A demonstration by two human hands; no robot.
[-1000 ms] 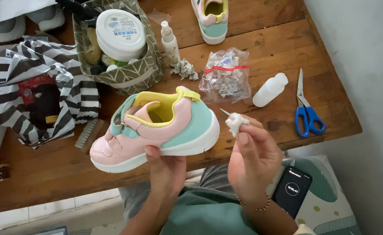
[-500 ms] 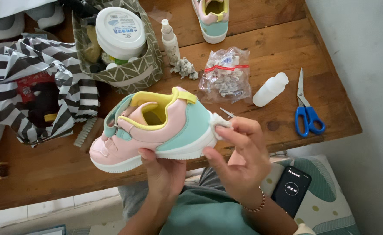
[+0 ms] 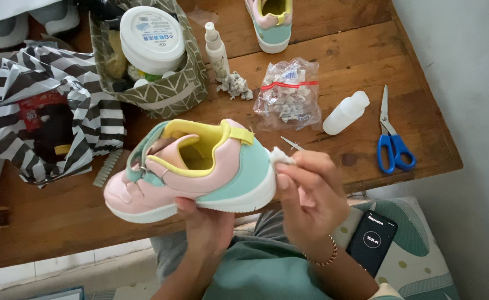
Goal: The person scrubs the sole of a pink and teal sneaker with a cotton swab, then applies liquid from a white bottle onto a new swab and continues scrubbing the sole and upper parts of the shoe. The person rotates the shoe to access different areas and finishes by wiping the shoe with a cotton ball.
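The second shoe (image 3: 272,22) at the table's far edge is cut off by the picture's top. The left hand (image 3: 205,228) is partly hidden under the pink shoe (image 3: 194,166). The phone (image 3: 372,241) screen is too small to tell.

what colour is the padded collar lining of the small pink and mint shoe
Yellow padded collar lining, clearest in the head view.

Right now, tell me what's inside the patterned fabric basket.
The fabric basket holds a big white round tub on top, with something yellow and small pale containers beside it. Whatever lies beneath the tub is hidden.
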